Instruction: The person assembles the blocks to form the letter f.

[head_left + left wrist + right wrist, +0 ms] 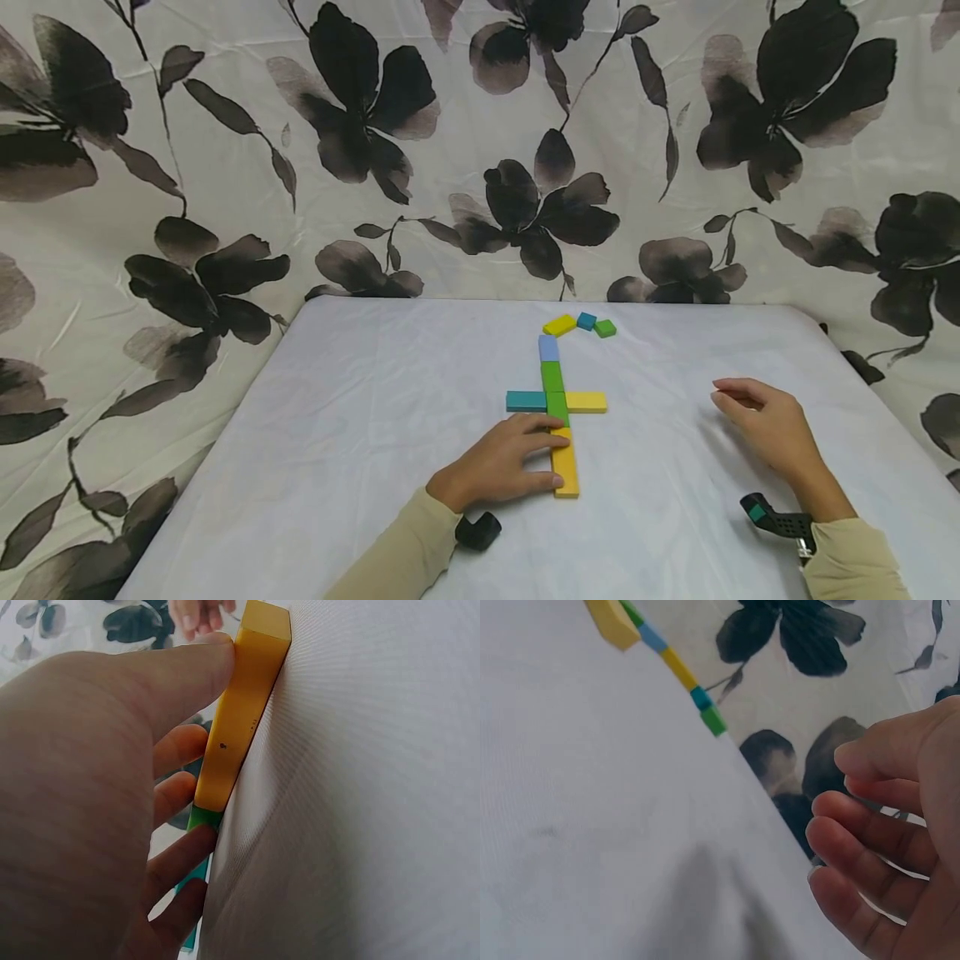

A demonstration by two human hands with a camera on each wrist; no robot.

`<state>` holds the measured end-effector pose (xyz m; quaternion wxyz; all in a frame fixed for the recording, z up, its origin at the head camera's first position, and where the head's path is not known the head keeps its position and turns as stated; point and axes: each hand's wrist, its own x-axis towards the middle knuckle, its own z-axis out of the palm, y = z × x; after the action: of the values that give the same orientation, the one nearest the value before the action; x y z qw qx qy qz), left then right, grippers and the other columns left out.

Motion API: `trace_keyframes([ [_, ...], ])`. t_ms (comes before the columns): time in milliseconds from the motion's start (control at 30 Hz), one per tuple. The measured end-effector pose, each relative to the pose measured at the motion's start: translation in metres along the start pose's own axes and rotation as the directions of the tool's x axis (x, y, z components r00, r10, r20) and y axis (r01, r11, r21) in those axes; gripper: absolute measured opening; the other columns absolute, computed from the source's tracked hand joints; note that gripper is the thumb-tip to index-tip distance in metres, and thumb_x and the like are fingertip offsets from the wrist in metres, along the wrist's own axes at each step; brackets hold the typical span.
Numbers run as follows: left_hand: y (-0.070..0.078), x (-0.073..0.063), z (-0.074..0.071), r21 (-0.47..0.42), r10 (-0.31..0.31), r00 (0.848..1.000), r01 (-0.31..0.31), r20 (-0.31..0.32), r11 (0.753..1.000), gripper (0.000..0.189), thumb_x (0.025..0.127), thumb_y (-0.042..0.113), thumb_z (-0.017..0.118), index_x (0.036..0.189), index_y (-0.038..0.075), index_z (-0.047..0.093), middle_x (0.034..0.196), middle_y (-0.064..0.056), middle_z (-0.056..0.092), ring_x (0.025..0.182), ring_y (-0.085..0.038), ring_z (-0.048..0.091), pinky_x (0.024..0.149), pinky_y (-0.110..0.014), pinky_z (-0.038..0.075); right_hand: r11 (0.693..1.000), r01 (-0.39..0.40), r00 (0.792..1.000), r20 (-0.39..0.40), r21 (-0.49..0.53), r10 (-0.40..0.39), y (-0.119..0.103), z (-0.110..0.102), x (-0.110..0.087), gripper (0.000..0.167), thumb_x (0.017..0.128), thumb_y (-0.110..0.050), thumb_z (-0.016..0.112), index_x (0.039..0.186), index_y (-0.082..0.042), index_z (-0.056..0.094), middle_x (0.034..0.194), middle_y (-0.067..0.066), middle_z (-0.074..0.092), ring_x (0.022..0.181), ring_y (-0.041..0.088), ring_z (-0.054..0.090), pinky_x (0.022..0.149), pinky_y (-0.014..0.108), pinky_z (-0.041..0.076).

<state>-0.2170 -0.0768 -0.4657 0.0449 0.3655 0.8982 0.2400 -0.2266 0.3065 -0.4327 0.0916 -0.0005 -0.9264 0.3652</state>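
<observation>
My left hand lies along the left side of a long orange block, its thumb and fingertips touching it. In the left wrist view, the thumb rests near the closer end of the orange block, and other fingertips reach a green block beyond. Up the column follow a green block, another green block and a light blue block. A teal block and a yellow block stick out sideways. My right hand hovers to the right, fingers loosely bent, holding nothing.
Above the column, a yellow block, a small blue block and a small green block form a curve near the table's far edge. A white cloth covers the table. Behind it hangs a flowered curtain.
</observation>
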Motion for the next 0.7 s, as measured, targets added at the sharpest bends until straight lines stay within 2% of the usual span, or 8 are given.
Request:
trace_keyframes([
  [167, 0.000, 0.000, -0.001, -0.013, 0.000, 1.000, 0.000, 0.006, 1.000, 0.053, 0.093, 0.056, 0.064, 0.139, 0.029, 0.062, 0.149, 0.013, 0.044, 0.136, -0.012, 0.040, 0.113, -0.038, 0.036, 0.999, -0.026, 1.000, 0.009, -0.022, 0.026, 0.009, -0.011, -0.007, 0.052, 0.100, -0.047, 0.059, 0.131, -0.006, 0.065, 0.120, 0.017, 0.068, 0.113, 0.034, 0.056, 0.076, 0.033, 0.043],
  [300, 0.000, 0.000, -0.001, -0.018, -0.002, 1.000, 0.002, 0.004, 1.000, 0.053, 0.093, 0.057, 0.064, 0.139, 0.030, 0.062, 0.149, 0.014, 0.044, 0.136, -0.011, 0.039, 0.113, -0.038, 0.036, 0.999, -0.023, 1.000, 0.014, -0.048, 0.023, 0.016, -0.019, -0.010, 0.052, 0.099, -0.046, 0.061, 0.132, -0.006, 0.065, 0.118, 0.016, 0.068, 0.105, 0.020, 0.055, 0.077, 0.035, 0.043],
  [400, -0.001, 0.000, 0.000, -0.024, 0.001, 1.000, -0.001, 0.002, 1.000, 0.053, 0.093, 0.057, 0.064, 0.139, 0.030, 0.062, 0.149, 0.014, 0.043, 0.136, -0.011, 0.039, 0.113, -0.038, 0.036, 0.997, -0.034, 0.999, 0.016, -0.063, 0.035, 0.022, -0.024, -0.012, 0.052, 0.098, -0.046, 0.062, 0.132, -0.006, 0.064, 0.118, 0.016, 0.068, 0.102, 0.017, 0.054, 0.075, 0.031, 0.044],
  [500, -0.002, 0.000, 0.001, -0.030, 0.005, 1.000, -0.005, 0.001, 1.000, 0.053, 0.093, 0.057, 0.064, 0.139, 0.031, 0.061, 0.149, 0.014, 0.043, 0.137, -0.011, 0.039, 0.113, -0.038, 0.036, 0.997, -0.045, 0.999, 0.025, -0.070, 0.047, 0.029, -0.027, -0.014, 0.054, 0.098, -0.046, 0.063, 0.133, -0.005, 0.063, 0.119, 0.017, 0.068, 0.104, 0.021, 0.057, 0.072, 0.027, 0.044],
  [567, -0.002, 0.000, 0.001, -0.030, 0.005, 1.000, -0.005, 0.002, 1.000, 0.053, 0.093, 0.057, 0.064, 0.139, 0.031, 0.061, 0.149, 0.014, 0.043, 0.137, -0.010, 0.038, 0.113, -0.038, 0.036, 0.997, -0.038, 0.999, 0.016, -0.063, 0.039, 0.034, -0.029, -0.015, 0.052, 0.097, -0.044, 0.065, 0.132, -0.005, 0.064, 0.115, 0.009, 0.070, 0.101, 0.012, 0.058, 0.070, 0.023, 0.044],
  [633, -0.001, 0.000, 0.001, -0.026, 0.006, 1.000, -0.006, -0.002, 1.000, 0.053, 0.093, 0.057, 0.064, 0.139, 0.030, 0.062, 0.149, 0.014, 0.043, 0.137, -0.011, 0.039, 0.113, -0.038, 0.036, 0.997, -0.032, 0.999, 0.006, -0.065, 0.033, 0.038, -0.031, -0.017, 0.052, 0.097, -0.043, 0.066, 0.131, -0.004, 0.064, 0.113, 0.008, 0.071, 0.096, -0.001, 0.055, 0.070, 0.021, 0.043],
  [700, -0.001, 0.000, 0.001, -0.023, 0.007, 1.000, -0.007, -0.004, 1.000, 0.053, 0.093, 0.056, 0.065, 0.139, 0.030, 0.062, 0.149, 0.013, 0.043, 0.137, -0.011, 0.039, 0.113, -0.038, 0.036, 0.997, -0.041, 0.999, -0.005, -0.070, 0.040, 0.041, -0.032, -0.018, 0.051, 0.096, -0.042, 0.067, 0.131, -0.004, 0.064, 0.114, 0.008, 0.071, 0.095, -0.003, 0.054, 0.069, 0.019, 0.043],
])
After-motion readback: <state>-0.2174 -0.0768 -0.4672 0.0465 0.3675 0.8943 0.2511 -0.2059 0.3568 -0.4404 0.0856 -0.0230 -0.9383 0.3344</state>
